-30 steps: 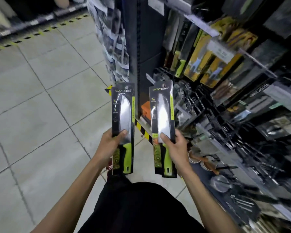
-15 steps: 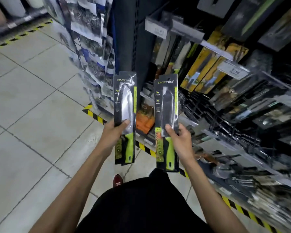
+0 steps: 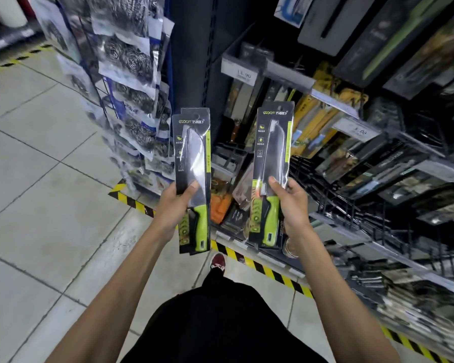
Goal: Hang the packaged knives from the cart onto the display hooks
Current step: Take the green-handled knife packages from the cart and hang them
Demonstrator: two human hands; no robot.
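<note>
Tiled floor (image 3: 37,179), hazard-striped shelving base (image 3: 270,273)

Both arms were bare, stretched forward from the lower corners, forearms converging slightly. Left hand (image 3: 177,203) gripped the left knife pack (image 3: 193,158) around mid-height, thumb across the front over the blade, fingers wrapped behind. Right hand (image 3: 290,203) did the same on the right knife pack (image 3: 273,153): thumb on front, fingers behind. Hands were roughly level and well apart, wrists near straight, both packs upright
</note>
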